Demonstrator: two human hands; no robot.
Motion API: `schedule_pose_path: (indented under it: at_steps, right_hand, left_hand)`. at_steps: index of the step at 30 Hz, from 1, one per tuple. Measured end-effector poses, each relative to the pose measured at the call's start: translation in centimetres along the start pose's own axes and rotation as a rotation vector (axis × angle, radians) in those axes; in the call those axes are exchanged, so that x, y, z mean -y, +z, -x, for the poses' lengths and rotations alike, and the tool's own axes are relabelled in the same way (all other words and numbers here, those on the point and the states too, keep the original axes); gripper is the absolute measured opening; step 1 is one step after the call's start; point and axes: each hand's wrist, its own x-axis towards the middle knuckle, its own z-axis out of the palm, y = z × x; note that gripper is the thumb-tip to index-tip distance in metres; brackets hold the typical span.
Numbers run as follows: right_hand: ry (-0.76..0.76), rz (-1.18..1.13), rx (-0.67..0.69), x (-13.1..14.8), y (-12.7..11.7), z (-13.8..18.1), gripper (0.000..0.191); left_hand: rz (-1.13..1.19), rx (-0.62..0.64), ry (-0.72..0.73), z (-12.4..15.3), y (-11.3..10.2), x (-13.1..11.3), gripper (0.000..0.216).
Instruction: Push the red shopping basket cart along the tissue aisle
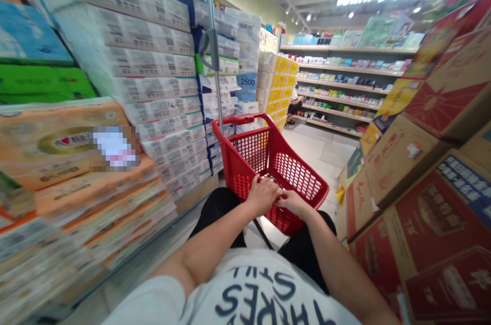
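A red plastic shopping basket (307,188) with perforated sides and a folded-up handle stands between my knees. Over its near side my left hand (264,195) and my right hand (294,203) come together. Fingers of both are bent and meet at the tips, drawn close. Whether something small is pinched between them, or whether they rest on the basket's near rim, is hidden. Part of the basket's inside shows past my hands, with no goods visible there.
Tissue packs (76,146) and tall stacks of wrapped paper packs (153,64) line the left, with a metal pole (217,94) before them. Cartons (425,212) are piled on the right. An aisle floor (307,143) leads to stocked shelves (345,66), where a person (294,105) is partly visible.
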Motion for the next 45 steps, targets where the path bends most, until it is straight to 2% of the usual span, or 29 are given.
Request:
schedule_pose_path:
  at_steps: [4,9,15,21,27,34,38,45]
  right_hand:
    - [0.005,-0.005,0.003,-0.1,-0.1,0.0,0.031]
    - [-0.016,-0.048,0.006,-0.3,0.1,-0.1,0.021]
    - [0.012,-0.036,0.049,-0.2,0.0,-0.1,0.033]
    - [0.001,-0.053,0.018,-0.4,0.3,-0.2,0.019]
    - [0.051,-0.026,0.045,0.3,0.0,0.1,0.032]
    - [0.014,-0.006,0.014,-0.3,0.3,-0.3,0.025]
    - [-0.004,0.017,0.009,-0.4,0.3,-0.4,0.029]
    - [-0.035,0.004,0.004,-1.1,0.2,-0.7,0.025]
  left_hand:
    - [-0.031,0.015,-0.062,-0.4,-0.2,0.0,0.022]
    - [-0.007,0.006,0.078,0.0,0.1,-0.2,0.023]
    - [-0.035,0.0,-0.023,-0.2,-0.3,0.7,0.023]
    - [-0.016,0.006,0.059,0.2,0.4,-0.2,0.02]
    - [-0.037,-0.027,-0.105,-0.4,-0.2,1.3,0.022]
    - [-0.01,0.041,0.04,0.0,0.1,-0.5,0.024]
    - [-0.008,0.095,-0.012,-0.6,-0.4,-0.3,0.025]
    - [-0.013,0.075,-0.018,-0.2,0.3,-0.7,0.024]
